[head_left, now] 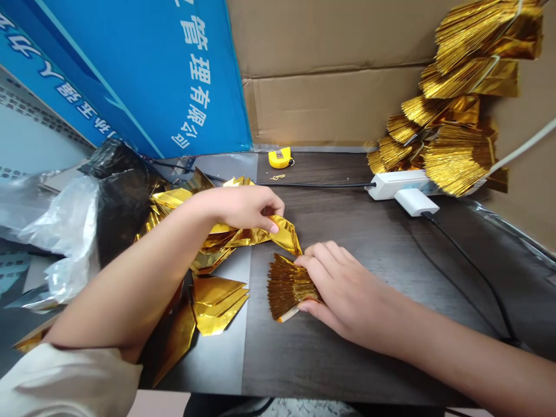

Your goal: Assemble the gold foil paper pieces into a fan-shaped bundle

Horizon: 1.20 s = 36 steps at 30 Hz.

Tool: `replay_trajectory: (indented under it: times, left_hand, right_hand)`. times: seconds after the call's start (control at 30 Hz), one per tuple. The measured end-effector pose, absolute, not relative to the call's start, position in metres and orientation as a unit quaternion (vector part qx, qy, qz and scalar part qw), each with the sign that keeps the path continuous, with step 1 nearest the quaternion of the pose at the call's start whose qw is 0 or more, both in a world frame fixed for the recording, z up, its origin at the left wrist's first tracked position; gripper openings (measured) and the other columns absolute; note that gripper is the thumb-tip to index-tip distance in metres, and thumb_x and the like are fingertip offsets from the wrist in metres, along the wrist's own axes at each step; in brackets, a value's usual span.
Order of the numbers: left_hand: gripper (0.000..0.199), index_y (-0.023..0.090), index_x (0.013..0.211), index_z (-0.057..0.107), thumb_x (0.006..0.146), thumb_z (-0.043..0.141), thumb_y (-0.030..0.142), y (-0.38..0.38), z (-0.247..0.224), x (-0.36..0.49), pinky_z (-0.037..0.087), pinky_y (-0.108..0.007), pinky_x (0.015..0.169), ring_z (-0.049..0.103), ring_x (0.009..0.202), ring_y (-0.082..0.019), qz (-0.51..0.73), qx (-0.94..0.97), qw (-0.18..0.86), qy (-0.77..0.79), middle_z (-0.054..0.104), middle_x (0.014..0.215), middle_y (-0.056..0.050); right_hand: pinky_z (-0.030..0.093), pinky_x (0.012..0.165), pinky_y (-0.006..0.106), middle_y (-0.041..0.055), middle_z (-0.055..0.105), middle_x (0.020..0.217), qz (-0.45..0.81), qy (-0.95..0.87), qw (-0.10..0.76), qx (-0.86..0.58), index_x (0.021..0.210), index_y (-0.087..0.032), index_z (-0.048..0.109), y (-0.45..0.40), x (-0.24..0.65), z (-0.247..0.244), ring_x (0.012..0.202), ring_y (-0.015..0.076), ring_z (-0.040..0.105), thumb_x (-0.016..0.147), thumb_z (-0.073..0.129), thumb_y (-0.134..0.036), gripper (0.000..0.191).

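Observation:
My left hand [249, 207] pinches a folded gold foil piece [285, 233] between thumb and fingers; its lower tip reaches the top of a pleated stack. That fanned gold stack [286, 286] is gripped by my right hand [332, 284], thumb below and fingers on top, just over the dark table [304, 359]. Under and beside my left forearm lies a loose heap of gold foil pieces [212, 255]. Nearer the front edge, several flat folded pieces [219, 304] overlap in a small fan. The right hand's palm side is hidden.
Bundled gold fans [460, 150] pile up at the back right beside a white power strip [397, 184] with a plugged-in adapter [416, 201]. A yellow tape measure [280, 157] sits near the cardboard wall [313, 110]. Plastic bags [69, 214] lie at the left; black cables cross the table.

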State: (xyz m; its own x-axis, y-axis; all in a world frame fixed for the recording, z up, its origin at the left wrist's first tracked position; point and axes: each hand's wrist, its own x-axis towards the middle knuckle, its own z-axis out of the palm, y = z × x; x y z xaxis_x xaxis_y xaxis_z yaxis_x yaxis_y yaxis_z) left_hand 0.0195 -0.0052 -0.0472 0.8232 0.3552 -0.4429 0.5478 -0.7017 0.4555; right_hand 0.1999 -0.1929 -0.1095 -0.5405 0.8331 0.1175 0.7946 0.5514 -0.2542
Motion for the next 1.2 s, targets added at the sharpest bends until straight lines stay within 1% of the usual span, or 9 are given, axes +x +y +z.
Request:
replay_trajectory:
  times: [0.13,0.27,0.4,0.5,0.63,0.73,0.87,1.0,1.2]
  left_hand:
    - [0.014,0.018,0.082,0.061,0.086,0.065,0.031,-0.014,-0.055,0.029,0.032,-0.022,0.055,0.052,0.056,-0.009,-0.208,0.9,0.289,0.251,0.061,0.066,0.003]
    - [0.018,0.019,0.085,0.065,0.085,0.064,0.037,-0.018,-0.06,0.035,0.033,-0.023,0.058,0.052,0.06,-0.011,-0.187,0.91,0.238,0.285,0.065,0.07,0.002]
    - [0.023,0.019,0.087,0.07,0.085,0.063,0.041,-0.02,-0.07,0.038,0.034,-0.025,0.062,0.055,0.065,-0.013,-0.184,0.911,0.204,0.307,0.068,0.079,-0.002]
    - [0.026,0.016,0.085,0.069,0.084,0.064,0.041,-0.02,-0.08,0.038,0.038,-0.025,0.068,0.057,0.075,-0.014,-0.148,0.928,0.177,0.293,0.066,0.094,-0.006]
    - [0.03,0.016,0.091,0.069,0.084,0.065,0.044,-0.019,-0.086,0.038,0.041,-0.027,0.074,0.058,0.084,-0.016,-0.107,0.937,0.162,0.291,0.06,0.107,-0.008]
    - [0.029,0.016,0.094,0.07,0.084,0.065,0.043,-0.016,-0.084,0.038,0.041,-0.027,0.075,0.057,0.083,-0.017,-0.102,0.933,0.168,0.303,0.061,0.102,-0.008]
    - [0.028,0.015,0.09,0.069,0.084,0.065,0.042,-0.007,-0.077,0.035,0.04,-0.027,0.073,0.057,0.08,-0.017,-0.064,0.921,0.203,0.327,0.064,0.091,-0.006]
    - [0.032,0.015,0.09,0.068,0.084,0.063,0.047,0.0,-0.072,0.032,0.036,-0.026,0.066,0.053,0.072,-0.015,-0.037,0.898,0.228,0.374,0.062,0.08,-0.003]
    - [0.033,0.015,0.074,0.064,0.087,0.06,0.046,-0.006,-0.082,0.04,0.029,-0.027,0.057,0.04,0.057,-0.011,-0.077,0.886,0.26,0.375,0.052,0.063,0.001]
  right_hand:
    - [0.053,0.075,0.05,0.0154,0.057,0.102,0.08,-0.872,0.116,-0.469,0.112,-0.008,0.061,-0.193,0.2,-0.111,0.09,0.0317,0.052,0.095,0.063,-0.037,0.033]
    - [0.054,0.076,0.051,0.0171,0.059,0.104,0.072,-0.873,0.126,-0.466,0.111,-0.007,0.061,-0.193,0.2,-0.112,0.092,0.033,0.053,0.094,0.065,-0.035,0.033]
    - [0.054,0.084,0.053,0.022,0.059,0.123,0.07,-0.875,0.144,-0.457,0.116,-0.007,0.06,-0.193,0.201,-0.112,0.103,0.0358,0.055,0.093,0.065,-0.032,0.035]
    - [0.053,0.086,0.055,0.0264,0.054,0.138,0.089,-0.873,0.135,-0.46,0.115,-0.007,0.06,-0.192,0.202,-0.113,0.11,0.0383,0.055,0.095,0.062,-0.031,0.031]
    - [0.051,0.091,0.059,0.0319,0.049,0.144,0.107,-0.866,0.122,-0.473,0.117,-0.007,0.06,-0.189,0.203,-0.114,0.12,0.0422,0.053,0.095,0.061,-0.032,0.033]
    - [0.05,0.095,0.06,0.0328,0.05,0.143,0.117,-0.863,0.112,-0.479,0.118,-0.007,0.06,-0.189,0.204,-0.114,0.126,0.0434,0.05,0.096,0.06,-0.031,0.033]
    - [0.051,0.094,0.06,0.0335,0.045,0.148,0.111,-0.862,0.115,-0.48,0.119,-0.007,0.06,-0.189,0.204,-0.114,0.123,0.0428,0.053,0.096,0.061,-0.032,0.034]
    - [0.051,0.094,0.06,0.0332,0.044,0.15,0.101,-0.865,0.119,-0.476,0.12,-0.007,0.06,-0.189,0.204,-0.114,0.124,0.0435,0.053,0.095,0.062,-0.031,0.035]
    - [0.051,0.094,0.06,0.0334,0.045,0.149,0.111,-0.862,0.113,-0.481,0.12,-0.007,0.06,-0.189,0.204,-0.114,0.125,0.0435,0.053,0.095,0.062,-0.032,0.036]
